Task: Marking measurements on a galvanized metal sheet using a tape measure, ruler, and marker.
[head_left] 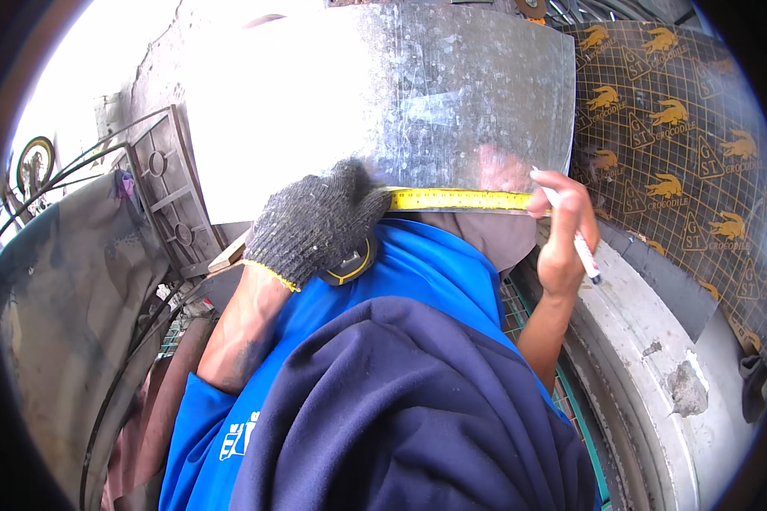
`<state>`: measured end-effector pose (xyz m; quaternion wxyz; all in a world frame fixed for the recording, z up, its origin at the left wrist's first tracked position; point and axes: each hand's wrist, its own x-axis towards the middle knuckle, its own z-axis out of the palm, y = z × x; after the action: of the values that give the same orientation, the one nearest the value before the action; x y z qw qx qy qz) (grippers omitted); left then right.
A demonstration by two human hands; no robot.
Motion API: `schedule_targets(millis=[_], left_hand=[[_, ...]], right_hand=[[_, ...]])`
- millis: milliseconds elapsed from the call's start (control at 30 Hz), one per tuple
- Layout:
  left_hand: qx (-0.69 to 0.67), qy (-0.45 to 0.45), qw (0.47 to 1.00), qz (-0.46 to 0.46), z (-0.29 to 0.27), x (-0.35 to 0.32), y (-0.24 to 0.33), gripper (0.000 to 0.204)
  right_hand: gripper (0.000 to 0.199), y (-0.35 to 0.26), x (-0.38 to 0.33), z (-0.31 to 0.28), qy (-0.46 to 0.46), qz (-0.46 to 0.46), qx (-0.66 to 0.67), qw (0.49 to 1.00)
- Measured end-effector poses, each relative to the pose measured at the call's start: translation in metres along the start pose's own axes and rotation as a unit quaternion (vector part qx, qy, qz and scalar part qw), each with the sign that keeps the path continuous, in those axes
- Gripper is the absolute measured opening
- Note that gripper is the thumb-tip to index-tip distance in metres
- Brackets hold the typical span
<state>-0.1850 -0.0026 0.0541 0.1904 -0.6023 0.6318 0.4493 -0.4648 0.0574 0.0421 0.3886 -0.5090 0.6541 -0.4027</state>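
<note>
A shiny galvanized metal sheet (486, 94) lies across the lap, its left half washed out by glare. My left hand (315, 217), in a dark grey knitted glove with a yellow cuff edge, is closed around a tape measure (351, 266); most of its case is hidden beneath the glove. From there the yellow tape blade (460, 199) runs right along the sheet's near edge. My bare right hand (564, 234) grips a white marker pen (584, 255), dark tip pointing down. Its fingertips touch the blade's right end by the sheet's near right corner.
Black sheeting (665, 136) with a yellow grid and animal prints stands at the right, above a chipped pale ledge (656, 375). A metal grille frame (169, 187), a wheel (36, 164) and a grey-green draped panel (68, 264) are at the left.
</note>
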Motion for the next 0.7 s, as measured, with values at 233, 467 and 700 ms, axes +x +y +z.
schedule_targets(millis=[233, 467, 700], left_hand=[[0.035, 0.025, 0.999, 0.013, -0.002, 0.002, 0.0, 0.047], [0.026, 0.002, 1.0, -0.004, -0.006, 0.005, 0.0, 0.046], [0.022, -0.011, 1.0, 0.016, -0.005, 0.006, -0.003, 0.045]], right_hand=[[0.031, 0.016, 0.014, -0.012, 0.14, 0.014, -0.056, 0.989], [0.021, 0.049, -0.001, -0.049, 0.122, 0.102, -0.085, 0.984], [0.018, 0.052, -0.01, -0.045, 0.124, 0.128, -0.043, 0.983]])
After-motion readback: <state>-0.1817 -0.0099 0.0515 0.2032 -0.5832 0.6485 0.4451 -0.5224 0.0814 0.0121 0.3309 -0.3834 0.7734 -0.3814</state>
